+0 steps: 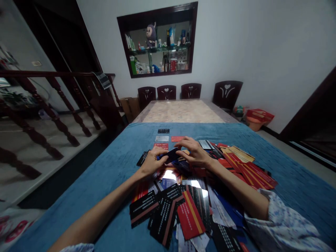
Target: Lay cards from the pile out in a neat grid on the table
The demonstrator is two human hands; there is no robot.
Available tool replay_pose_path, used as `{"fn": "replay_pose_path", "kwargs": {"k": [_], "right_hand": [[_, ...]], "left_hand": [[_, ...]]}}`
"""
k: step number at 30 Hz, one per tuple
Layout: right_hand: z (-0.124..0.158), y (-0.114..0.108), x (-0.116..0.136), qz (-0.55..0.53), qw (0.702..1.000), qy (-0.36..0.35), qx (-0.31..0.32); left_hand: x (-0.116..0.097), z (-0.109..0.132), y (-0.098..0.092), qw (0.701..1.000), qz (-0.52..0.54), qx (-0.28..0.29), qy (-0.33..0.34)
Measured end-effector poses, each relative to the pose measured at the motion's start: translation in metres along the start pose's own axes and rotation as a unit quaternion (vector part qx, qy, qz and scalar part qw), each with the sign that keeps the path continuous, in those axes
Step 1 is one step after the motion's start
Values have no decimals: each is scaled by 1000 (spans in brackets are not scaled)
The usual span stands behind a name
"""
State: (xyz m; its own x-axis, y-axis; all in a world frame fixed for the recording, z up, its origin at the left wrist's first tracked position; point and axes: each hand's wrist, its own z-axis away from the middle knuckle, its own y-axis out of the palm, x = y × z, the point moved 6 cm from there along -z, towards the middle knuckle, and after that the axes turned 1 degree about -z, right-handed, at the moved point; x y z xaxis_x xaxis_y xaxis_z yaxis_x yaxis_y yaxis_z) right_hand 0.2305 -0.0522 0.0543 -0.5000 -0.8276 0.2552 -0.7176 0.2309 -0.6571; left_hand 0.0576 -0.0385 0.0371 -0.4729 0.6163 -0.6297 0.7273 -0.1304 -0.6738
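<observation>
A dark blue card [172, 154] is held over the pile between my two hands. My left hand [153, 162] pinches its left end between thumb and fingers. My right hand [193, 153] has its fingers curled at the card's right end, gripping it. Below and in front lies a heap of cards, among them black cards with a brown stripe [164, 222] and a red card with a gold stripe [191, 215]. Beyond my hands a black card [163, 131], a silver card [162, 139] and a red card [178, 139] lie flat and apart.
Red and gold cards [252, 171] spread out at the right of the heap. A blue cloth [112, 161] covers the near part of the table, with a beige tabletop [181, 111] behind. Dark wooden chairs [227, 93] stand around the far end; a railing [55, 91] runs along the left.
</observation>
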Motion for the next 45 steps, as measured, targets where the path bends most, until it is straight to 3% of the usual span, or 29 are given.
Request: {"fn": "replay_pose_path", "kwargs": {"k": [5, 9, 21, 27, 33, 39, 45], "right_hand": [[6, 6, -14, -39, 995, 76, 60], [9, 19, -15, -44, 987, 109, 113], [12, 34, -21, -49, 986, 121, 107], [7, 20, -21, -55, 992, 99, 57], [6, 12, -24, 1, 997, 66, 32], [5, 11, -22, 56, 996, 47, 49], [4, 11, -22, 65, 995, 54, 53]], "left_hand": [[5, 1, -4, 998, 28, -54, -29], [5, 2, -1, 997, 33, -60, -30], [10, 1, 7, 991, 114, -38, -58], [16, 1, 1, 995, 53, -67, -55], [14, 3, -2, 994, -19, -111, -9], [-6, 9, 6, 980, -155, -74, 96], [-8, 11, 9, 957, -261, -63, 112]]}}
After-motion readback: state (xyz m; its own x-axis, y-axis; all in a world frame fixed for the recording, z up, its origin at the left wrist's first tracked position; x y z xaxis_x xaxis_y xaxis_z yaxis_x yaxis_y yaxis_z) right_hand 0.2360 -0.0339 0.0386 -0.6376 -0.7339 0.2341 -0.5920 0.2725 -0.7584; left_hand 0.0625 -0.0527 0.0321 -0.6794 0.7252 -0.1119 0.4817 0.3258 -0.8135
